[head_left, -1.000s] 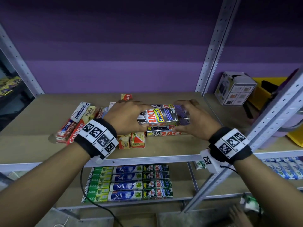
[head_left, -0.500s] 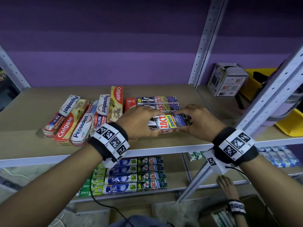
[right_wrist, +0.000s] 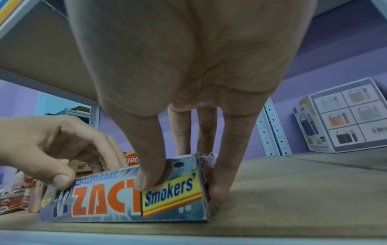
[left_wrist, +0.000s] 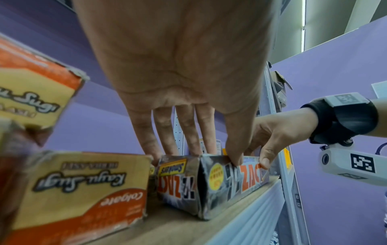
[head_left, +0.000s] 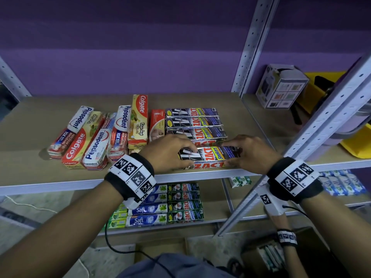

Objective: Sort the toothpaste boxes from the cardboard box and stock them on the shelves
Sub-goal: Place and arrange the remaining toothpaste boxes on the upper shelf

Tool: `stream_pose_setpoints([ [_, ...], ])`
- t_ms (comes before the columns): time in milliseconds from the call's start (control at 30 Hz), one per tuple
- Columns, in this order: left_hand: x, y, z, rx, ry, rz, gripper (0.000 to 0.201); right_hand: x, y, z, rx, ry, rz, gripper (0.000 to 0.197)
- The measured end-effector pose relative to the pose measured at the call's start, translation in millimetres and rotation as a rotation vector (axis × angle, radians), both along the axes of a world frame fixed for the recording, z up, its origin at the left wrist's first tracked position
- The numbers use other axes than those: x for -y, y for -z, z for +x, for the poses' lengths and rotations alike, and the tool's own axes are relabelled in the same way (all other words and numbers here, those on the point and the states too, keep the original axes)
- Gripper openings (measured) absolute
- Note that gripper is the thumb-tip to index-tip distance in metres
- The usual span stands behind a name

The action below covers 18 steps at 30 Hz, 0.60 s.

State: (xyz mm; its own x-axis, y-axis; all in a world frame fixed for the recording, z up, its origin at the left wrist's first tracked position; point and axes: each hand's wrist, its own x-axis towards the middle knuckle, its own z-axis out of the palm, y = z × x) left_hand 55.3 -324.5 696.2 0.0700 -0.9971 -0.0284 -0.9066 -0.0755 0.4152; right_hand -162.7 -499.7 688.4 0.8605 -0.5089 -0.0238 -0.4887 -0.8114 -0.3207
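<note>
Fingers of both hands pinch the front Zact box.
Keep it square against the row behind, flush with the shelf lip.

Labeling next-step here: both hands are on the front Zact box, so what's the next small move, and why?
Probably release: the Zact box sits flat on the shelf, in line with the Zact row behind, pinched by left hand and right hand.

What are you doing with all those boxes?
I'm stocking toothpaste. Both hands, left and right, grip one Zact box at the shelf's front edge, lining it up with the other Zact boxes behind it. Colgate and Pepsodent boxes lie to the left, some crooked.
</note>
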Motion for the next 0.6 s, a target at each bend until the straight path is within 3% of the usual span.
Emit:
stream_pose_setpoints([
  [367, -3, 1, 5, 0.014, 0.011, 0.012, 0.038, 9, -18, 11, -0.088, 0.022, 0.124, 0.049],
  [467, -2, 2, 6, 0.005, -0.016, 0.004, 0.037, 17, -37, 33, -0.062, 0.02, 0.157, 0.041],
  [600, 0, 3, 6, -0.013, -0.066, -0.024, 0.035, 35, -52, 81, -0.089, 0.025, 0.051, 0.039],
])
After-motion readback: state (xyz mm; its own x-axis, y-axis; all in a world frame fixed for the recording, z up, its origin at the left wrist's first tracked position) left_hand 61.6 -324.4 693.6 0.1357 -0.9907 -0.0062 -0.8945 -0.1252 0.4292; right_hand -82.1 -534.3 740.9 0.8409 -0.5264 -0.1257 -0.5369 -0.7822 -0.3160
